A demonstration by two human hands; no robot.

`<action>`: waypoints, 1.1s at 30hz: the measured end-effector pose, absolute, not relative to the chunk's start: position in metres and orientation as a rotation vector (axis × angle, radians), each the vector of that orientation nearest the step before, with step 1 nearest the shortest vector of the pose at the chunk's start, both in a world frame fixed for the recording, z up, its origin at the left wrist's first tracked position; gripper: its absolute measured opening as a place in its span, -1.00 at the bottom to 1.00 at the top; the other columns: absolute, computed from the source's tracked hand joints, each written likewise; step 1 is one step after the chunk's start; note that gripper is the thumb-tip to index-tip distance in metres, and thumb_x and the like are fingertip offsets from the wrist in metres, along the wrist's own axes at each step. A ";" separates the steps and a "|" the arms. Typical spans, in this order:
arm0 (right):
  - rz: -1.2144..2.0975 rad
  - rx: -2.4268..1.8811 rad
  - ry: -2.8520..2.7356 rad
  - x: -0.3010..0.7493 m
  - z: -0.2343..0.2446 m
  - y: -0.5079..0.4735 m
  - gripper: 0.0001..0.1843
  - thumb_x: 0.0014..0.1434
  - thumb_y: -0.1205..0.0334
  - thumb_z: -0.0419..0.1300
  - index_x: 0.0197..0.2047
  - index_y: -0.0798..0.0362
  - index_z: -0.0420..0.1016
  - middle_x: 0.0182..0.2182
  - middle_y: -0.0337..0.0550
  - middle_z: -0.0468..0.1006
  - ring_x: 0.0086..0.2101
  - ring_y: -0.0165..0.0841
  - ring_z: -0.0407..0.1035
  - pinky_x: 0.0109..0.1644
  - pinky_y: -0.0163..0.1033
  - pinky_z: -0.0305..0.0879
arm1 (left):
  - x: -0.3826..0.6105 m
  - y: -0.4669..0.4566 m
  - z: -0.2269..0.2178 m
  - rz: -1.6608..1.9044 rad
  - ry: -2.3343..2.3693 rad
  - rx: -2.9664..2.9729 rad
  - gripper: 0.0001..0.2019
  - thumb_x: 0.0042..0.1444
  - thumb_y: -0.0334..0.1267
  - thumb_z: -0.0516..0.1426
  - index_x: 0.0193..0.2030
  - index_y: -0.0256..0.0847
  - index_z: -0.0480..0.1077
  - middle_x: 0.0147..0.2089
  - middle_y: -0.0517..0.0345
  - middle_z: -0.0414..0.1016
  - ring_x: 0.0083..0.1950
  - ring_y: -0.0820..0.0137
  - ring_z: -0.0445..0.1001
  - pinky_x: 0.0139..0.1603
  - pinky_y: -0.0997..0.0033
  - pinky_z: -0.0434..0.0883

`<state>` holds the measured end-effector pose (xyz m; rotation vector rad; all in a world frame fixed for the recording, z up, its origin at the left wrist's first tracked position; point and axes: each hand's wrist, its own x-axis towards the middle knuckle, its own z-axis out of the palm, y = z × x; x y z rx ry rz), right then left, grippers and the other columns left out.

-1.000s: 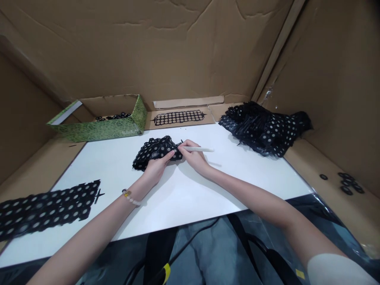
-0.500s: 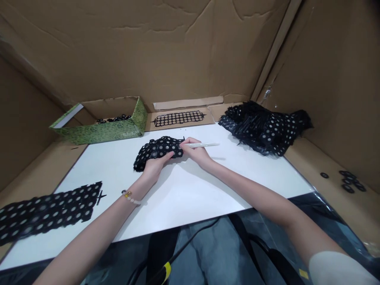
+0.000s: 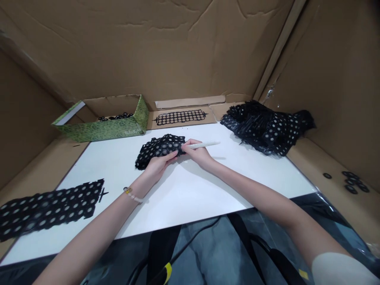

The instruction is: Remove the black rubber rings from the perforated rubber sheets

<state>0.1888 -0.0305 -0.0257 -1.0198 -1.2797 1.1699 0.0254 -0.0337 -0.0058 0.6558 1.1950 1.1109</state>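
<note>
A black rubbery sheet of round rings (image 3: 160, 147) lies bunched on the white table (image 3: 190, 198), pale discs showing through its holes. My left hand (image 3: 160, 164) grips its near edge, thumb on top and fingers hidden beneath. Pinched in my right hand (image 3: 199, 153) is a white pen-like tool (image 3: 206, 144). Its blunt end points right; its tip meets the sheet's right edge, mostly covered by my fingers. A second, flat sheet of rings (image 3: 53, 208) rests at the table's left, with a small black cross-shaped piece (image 3: 103, 194) beside it.
At the back left stands a green patterned box (image 3: 102, 130) with loose black rings (image 3: 118, 116) inside. A ring sheet (image 3: 181, 117) lies on cardboard at the back. A heap of black sheets (image 3: 267, 128) fills the back right. Several rings (image 3: 354, 182) lie on cardboard at right. Cardboard walls surround the table.
The view has shifted slightly. My left thumb now sits closer to the tool's tip, and the bunched sheet's right end looks a little changed in shape. Both hands keep their hold.
</note>
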 end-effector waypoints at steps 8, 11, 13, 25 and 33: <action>0.986 -1.069 -1.484 0.190 -0.020 -0.037 -0.85 0.09 0.14 0.16 -0.43 0.02 0.37 -0.49 -0.31 0.43 -0.41 -0.40 0.28 -0.31 -0.29 0.16 | 0.028 -0.036 -0.008 1.141 1.225 0.634 -0.89 -0.11 -0.57 0.35 -0.45 -0.36 0.57 -0.24 -0.10 0.66 -0.07 0.24 0.61 0.09 0.31 0.54; 0.906 -1.119 -1.517 0.186 -0.014 -0.041 -0.86 0.12 0.17 0.11 -0.43 0.01 0.33 -0.47 -0.30 0.43 -0.38 -0.38 0.30 -0.28 -0.28 0.16 | 0.030 -0.038 -0.007 1.166 1.201 0.611 -0.90 -0.09 -0.59 0.33 -0.47 -0.38 0.56 -0.28 -0.10 0.66 -0.09 0.28 0.61 0.10 0.35 0.52; 0.910 -1.139 -1.494 0.184 -0.014 -0.042 -0.86 0.13 0.16 0.10 -0.42 0.01 0.33 -0.46 -0.29 0.42 -0.37 -0.37 0.31 -0.28 -0.28 0.17 | 0.031 -0.039 -0.006 1.149 1.171 0.624 -0.89 -0.11 -0.59 0.34 -0.46 -0.38 0.56 -0.27 -0.10 0.66 -0.09 0.27 0.61 0.10 0.34 0.52; 1.464 -0.946 -1.038 0.191 -0.022 -0.025 -0.69 0.00 -0.02 0.26 -0.33 -0.02 0.30 -0.40 -0.27 0.49 -0.34 -0.35 0.43 -0.20 -0.21 0.38 | 0.025 -0.029 -0.010 1.276 1.134 0.636 -0.91 -0.02 -0.38 0.35 -0.36 -0.35 0.58 -0.17 -0.09 0.65 -0.10 0.29 0.57 -0.04 0.36 0.52; 1.151 -1.065 -1.235 0.187 -0.027 -0.031 -0.73 0.03 -0.03 0.25 -0.41 0.02 0.42 -0.48 -0.31 0.42 -0.40 -0.39 0.29 -0.29 -0.29 0.21 | 0.032 -0.043 -0.010 1.210 1.106 0.694 -0.85 -0.11 -0.39 0.39 -0.35 -0.36 0.59 -0.11 -0.12 0.64 -0.04 0.24 0.56 -0.04 0.35 0.53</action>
